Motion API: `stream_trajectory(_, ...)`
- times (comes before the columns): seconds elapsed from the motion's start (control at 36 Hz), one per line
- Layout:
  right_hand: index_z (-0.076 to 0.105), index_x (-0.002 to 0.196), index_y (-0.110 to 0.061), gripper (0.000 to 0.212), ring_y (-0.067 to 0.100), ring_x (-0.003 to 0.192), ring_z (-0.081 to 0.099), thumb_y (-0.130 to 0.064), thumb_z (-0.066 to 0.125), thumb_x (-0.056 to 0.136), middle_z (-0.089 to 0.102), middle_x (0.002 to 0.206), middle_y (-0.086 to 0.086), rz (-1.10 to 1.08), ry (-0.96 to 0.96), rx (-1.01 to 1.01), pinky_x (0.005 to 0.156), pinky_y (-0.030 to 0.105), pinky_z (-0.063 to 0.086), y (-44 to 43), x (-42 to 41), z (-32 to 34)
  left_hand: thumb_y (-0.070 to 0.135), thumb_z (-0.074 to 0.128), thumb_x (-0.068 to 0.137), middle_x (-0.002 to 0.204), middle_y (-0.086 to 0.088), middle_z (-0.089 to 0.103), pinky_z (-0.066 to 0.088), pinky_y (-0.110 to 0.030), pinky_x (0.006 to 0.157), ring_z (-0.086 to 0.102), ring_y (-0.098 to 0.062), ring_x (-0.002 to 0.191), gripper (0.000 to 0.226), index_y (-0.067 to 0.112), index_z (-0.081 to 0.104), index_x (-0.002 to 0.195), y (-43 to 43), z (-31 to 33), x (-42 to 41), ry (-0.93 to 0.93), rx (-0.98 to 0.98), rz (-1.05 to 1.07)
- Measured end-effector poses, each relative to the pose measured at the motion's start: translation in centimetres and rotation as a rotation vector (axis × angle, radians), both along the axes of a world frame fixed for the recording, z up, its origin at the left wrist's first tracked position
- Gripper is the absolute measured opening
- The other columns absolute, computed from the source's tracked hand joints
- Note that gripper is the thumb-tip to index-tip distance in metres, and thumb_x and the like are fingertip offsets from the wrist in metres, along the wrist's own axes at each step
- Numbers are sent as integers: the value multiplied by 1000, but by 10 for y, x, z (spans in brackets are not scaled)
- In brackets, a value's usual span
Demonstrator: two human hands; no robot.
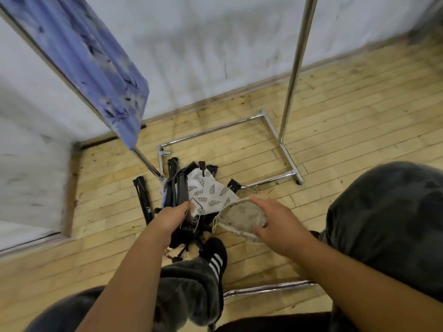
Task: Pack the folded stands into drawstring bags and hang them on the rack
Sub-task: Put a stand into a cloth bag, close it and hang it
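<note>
A white drawstring bag [211, 191] with a grey leaf print lies on the wooden floor, its mouth [239, 218] turned toward me. My right hand [273, 224] grips the rim of that mouth and holds it wide. My left hand [173, 216] grips a folded black stand [182, 188] that lies beside the bag on a pile of black stands [189, 236]. Another folded stand [143, 200] lies alone to the left. The chrome rack [282, 144] stands just beyond the pile.
A blue patterned bag [105, 75] hangs from the rack's left pole. A black clip hanger [239, 186] lies right of the bag. My black striped shoe [214, 257] and grey-trousered knees are close to the pile. White walls meet at the left corner.
</note>
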State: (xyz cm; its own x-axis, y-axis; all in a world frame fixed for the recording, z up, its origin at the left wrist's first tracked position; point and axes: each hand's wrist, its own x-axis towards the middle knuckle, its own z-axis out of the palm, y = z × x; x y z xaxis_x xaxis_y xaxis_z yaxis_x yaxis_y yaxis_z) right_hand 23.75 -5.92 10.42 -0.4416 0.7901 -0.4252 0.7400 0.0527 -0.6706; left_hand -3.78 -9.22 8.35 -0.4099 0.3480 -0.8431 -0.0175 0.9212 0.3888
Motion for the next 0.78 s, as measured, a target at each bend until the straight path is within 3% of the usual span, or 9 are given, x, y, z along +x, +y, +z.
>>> stream_trajectory(0.08, 34, 160, -30, 76, 18, 128, 50, -13, 69, 95, 52, 142, 2, 6, 24, 41, 106, 35, 52, -8, 10, 4, 63, 78, 70, 113, -16, 71, 53, -52, 101, 67, -39, 104, 64, 11, 76, 107, -16, 37, 14, -53, 50, 24)
stream_trajectory(0.14, 31, 161, -32, 79, 19, 134, 48, -15, 70, 95, 49, 148, 2, 5, 39, 63, 111, 37, 49, -11, 17, 5, 51, 76, 83, 95, -16, 73, 57, -45, 89, 69, -33, 83, 45, 8, 78, 93, -29, 63, 30, -95, 108, 75)
stream_trajectory(0.19, 30, 162, -33, 79, 19, 140, 45, -15, 69, 95, 46, 155, 1, 12, 58, 75, 116, 35, 43, -12, 23, 7, 35, 70, 96, 83, -14, 71, 59, -43, 77, 66, -27, 65, 31, 4, 73, 101, -42, 79, 47, -188, 182, 124)
stream_trajectory(0.28, 29, 161, -37, 81, 17, 138, 46, -12, 69, 95, 48, 155, 0, 39, 99, 103, 113, 29, 41, -14, 31, 10, 27, 68, 98, 78, -13, 70, 58, -45, 77, 65, -22, 55, 22, 5, 66, 104, -61, 101, 78, -297, 215, 185)
stream_trajectory(0.47, 20, 159, -52, 92, 16, 133, 52, -11, 70, 94, 45, 159, -2, 139, 141, 134, 105, 27, 47, -21, 48, 16, 26, 65, 98, 77, -15, 70, 55, -45, 79, 63, -25, 63, 19, 7, 68, 99, -86, 111, 136, -396, 273, 153)
stream_trajectory(0.56, 18, 160, -52, 97, 14, 107, 60, -10, 72, 92, 54, 151, 1, 225, 106, 166, 91, 25, 49, -22, 54, 16, 28, 63, 97, 75, -16, 66, 50, -39, 70, 60, -26, 56, 27, 10, 73, 80, -84, 101, 154, -405, 271, -12)
stream_trajectory(0.61, 23, 160, -49, 95, 16, 109, 60, -10, 74, 91, 60, 143, 3, 268, 100, 196, 88, 20, 43, -23, 58, 13, 31, 66, 92, 75, -14, 70, 51, -36, 67, 63, -24, 55, 30, 16, 77, 69, -80, 99, 162, -427, 267, -84)
stream_trajectory(0.69, 29, 158, -49, 89, 14, 105, 59, -24, 80, 89, 67, 125, 1, 279, 108, 269, 88, 18, 39, -24, 68, 4, 35, 64, 95, 78, -10, 74, 51, -42, 79, 67, -22, 59, 32, 18, 82, 76, -75, 94, 170, -439, 278, -174)
stream_trajectory(0.78, 27, 156, -54, 85, 12, 95, 54, -32, 78, 91, 65, 112, 1, 241, 69, 305, 86, 25, 43, -22, 83, -1, 30, 61, 100, 80, -11, 75, 50, -37, 74, 67, -22, 59, 25, 14, 76, 88, -64, 90, 182, -428, 289, -268)
